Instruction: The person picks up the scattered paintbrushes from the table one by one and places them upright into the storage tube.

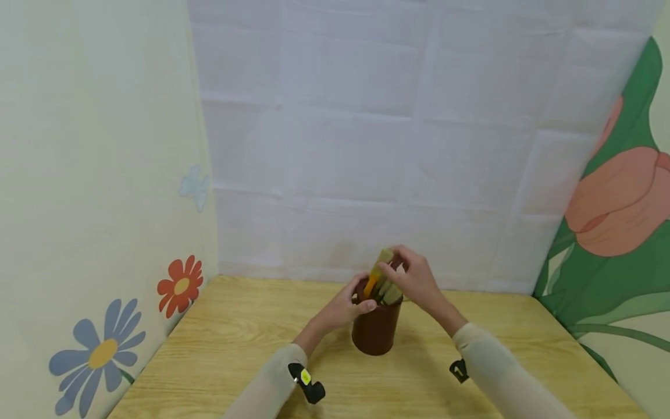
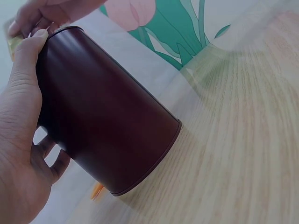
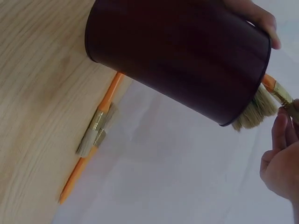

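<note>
A dark maroon cup (image 1: 376, 331) stands on the wooden table (image 1: 235, 337) with several paintbrushes (image 1: 389, 293) in it, bristles up. My left hand (image 1: 360, 302) grips the cup near its rim, thumb on the near side; the left wrist view shows this hand (image 2: 21, 140) wrapped round the cup (image 2: 107, 126). My right hand (image 1: 391, 265) pinches an orange-handled brush (image 1: 378, 272) that sticks up out of the cup. In the right wrist view, the fingers (image 3: 280, 149) hold that brush by its ferrule (image 3: 285, 99) beside the cup (image 3: 177, 56).
Two more orange-handled brushes (image 3: 96, 133) lie on the table behind the cup, against the white back wall (image 1: 366, 145). Flowered panels close in the left (image 1: 104, 203) and right (image 1: 612, 233) sides. Bare wood shows in front of and beside the cup.
</note>
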A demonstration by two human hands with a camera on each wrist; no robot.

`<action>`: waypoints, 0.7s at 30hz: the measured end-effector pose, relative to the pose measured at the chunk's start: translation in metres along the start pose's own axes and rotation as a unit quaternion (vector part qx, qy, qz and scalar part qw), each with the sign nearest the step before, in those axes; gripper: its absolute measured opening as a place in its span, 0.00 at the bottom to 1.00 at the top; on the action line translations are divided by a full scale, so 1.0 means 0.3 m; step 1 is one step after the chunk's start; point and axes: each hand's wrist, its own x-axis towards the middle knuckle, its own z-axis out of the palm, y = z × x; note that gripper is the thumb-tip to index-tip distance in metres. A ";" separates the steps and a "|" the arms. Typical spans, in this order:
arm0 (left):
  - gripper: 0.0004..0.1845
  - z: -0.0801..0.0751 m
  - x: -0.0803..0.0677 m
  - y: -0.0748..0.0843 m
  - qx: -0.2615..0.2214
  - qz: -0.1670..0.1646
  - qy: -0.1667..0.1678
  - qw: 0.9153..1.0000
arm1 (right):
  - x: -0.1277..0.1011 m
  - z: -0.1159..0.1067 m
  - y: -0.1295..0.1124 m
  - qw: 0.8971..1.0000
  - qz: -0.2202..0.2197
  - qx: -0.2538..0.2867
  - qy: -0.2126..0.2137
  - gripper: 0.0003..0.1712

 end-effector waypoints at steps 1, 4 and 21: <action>0.39 0.000 0.000 0.001 -0.001 -0.004 0.000 1.000 | -0.002 0.005 -0.001 1.000 -0.005 0.001 -0.004 0.13; 0.40 0.003 0.003 0.003 -0.004 -0.008 0.002 1.000 | -0.005 0.019 -0.001 1.000 -0.022 -0.004 -0.019 0.17; 0.41 0.013 0.019 -0.009 0.002 0.008 -0.006 1.000 | -0.036 0.057 0.036 0.984 -0.138 -0.113 -0.014 0.14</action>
